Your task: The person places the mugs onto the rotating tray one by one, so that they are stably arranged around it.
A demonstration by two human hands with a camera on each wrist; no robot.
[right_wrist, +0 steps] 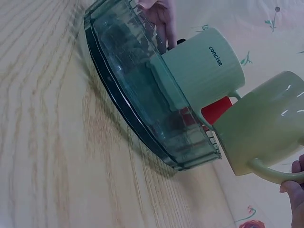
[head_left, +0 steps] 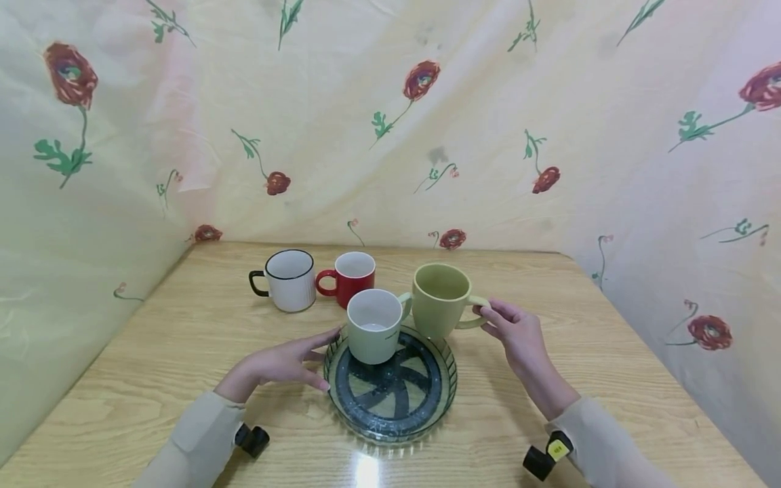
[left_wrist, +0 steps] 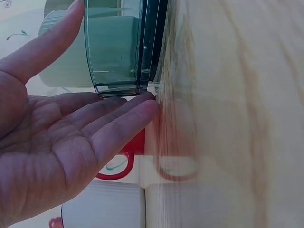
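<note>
A round clear glass tray point(head_left: 390, 428) with a dark swirl pattern lies on the wooden table. Inside it, toward the back left, stands a pale green mug point(head_left: 373, 332), marked "concise" in the right wrist view. My right hand point(head_left: 515, 332) pinches the handle of an olive-green mug point(head_left: 441, 305), which is held up at the tray's back right rim, close to the pale mug's handle. My left hand point(head_left: 287, 362) touches the tray's left side, thumb and fingers spread; in the left wrist view its fingers point(left_wrist: 118, 121) are nearly straight against the glass.
Behind the tray stand a white mug point(head_left: 291, 288) with black rim and handle, and a red mug point(head_left: 355, 281) with white inside. A flower-patterned cloth point(head_left: 342, 122) hangs along the back and sides of the table point(head_left: 152, 379).
</note>
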